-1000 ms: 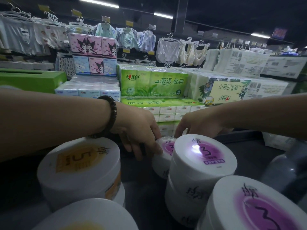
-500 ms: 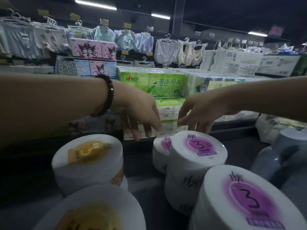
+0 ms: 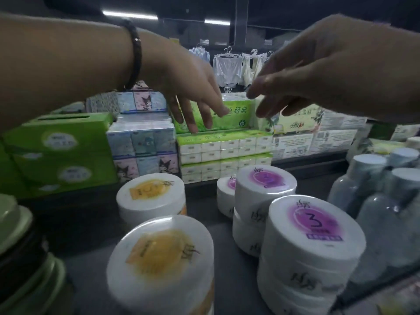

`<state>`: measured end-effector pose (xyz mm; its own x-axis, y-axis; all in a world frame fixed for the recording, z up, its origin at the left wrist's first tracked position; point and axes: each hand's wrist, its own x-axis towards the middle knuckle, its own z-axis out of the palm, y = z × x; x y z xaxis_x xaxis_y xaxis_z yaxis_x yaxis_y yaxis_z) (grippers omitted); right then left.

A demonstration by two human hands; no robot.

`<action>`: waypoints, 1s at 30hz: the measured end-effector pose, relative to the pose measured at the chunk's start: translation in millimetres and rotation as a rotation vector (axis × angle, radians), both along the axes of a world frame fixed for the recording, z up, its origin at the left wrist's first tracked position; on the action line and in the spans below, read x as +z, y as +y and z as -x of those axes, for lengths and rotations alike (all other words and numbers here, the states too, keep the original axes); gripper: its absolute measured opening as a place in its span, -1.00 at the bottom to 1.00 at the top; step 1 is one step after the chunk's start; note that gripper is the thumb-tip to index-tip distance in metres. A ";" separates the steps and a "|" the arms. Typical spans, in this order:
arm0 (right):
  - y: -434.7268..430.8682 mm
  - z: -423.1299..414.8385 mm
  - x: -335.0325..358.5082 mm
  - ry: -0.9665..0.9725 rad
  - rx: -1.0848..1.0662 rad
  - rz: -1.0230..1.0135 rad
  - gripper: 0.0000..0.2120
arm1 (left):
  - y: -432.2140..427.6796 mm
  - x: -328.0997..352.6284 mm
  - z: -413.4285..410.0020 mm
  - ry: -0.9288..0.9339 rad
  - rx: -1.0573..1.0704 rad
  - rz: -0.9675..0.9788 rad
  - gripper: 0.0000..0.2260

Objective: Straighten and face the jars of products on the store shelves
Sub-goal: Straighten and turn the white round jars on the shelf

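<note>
While aloft, both hands [image 3: 189, 87] [image 3: 318, 71] loose, empty.

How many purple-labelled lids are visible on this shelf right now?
3. The back lid sits partly hidden behind the middle lid, which tops a stack; the front lid is nearest the camera. Jars stacked underneath hide theirs.

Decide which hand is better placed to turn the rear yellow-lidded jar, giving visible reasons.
Probably left: the left hand hangs open nearer the rear yellow-lidded jar, fingers pointing down, while the right hand is open above the purple-lidded jars.
</note>
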<state>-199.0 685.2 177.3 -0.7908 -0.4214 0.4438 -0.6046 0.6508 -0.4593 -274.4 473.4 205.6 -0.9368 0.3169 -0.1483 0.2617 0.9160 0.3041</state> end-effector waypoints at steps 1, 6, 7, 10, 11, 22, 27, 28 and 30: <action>0.4 -5.6 -1.5 0.014 0.014 0.013 -0.78 | 0.2 4.1 -6.8 0.018 0.007 -0.004 -0.70; 2.2 -27.0 -11.9 0.023 0.085 0.019 -0.78 | 5.9 11.3 -46.4 0.078 0.044 -0.036 -0.71; 2.7 -30.0 -14.3 0.014 0.104 -0.005 -0.79 | 8.1 10.8 -54.2 0.080 0.054 -0.039 -0.71; 4.9 -38.4 -19.3 -0.021 0.151 -0.049 -0.77 | 16.3 7.9 -77.5 0.080 0.084 -0.063 -0.75; 6.4 -39.5 -20.5 -0.027 0.164 -0.053 -0.75 | 18.5 6.1 -84.8 0.086 0.098 -0.081 -0.75; 21.7 -55.3 -37.7 0.049 0.235 0.005 -0.69 | 24.7 -30.5 -169.2 0.325 0.256 -0.173 -0.86; 22.8 -81.9 -51.2 0.113 0.220 0.127 -0.72 | 16.4 -57.2 -213.3 0.523 0.305 -0.278 -0.90; 22.9 -88.9 -54.4 0.132 0.226 0.153 -0.72 | 13.7 -65.3 -221.3 0.562 0.309 -0.323 -0.90; 23.4 -104.0 -61.6 0.165 0.243 0.203 -0.71 | 9.6 -84.1 -236.0 0.641 0.311 -0.420 -0.89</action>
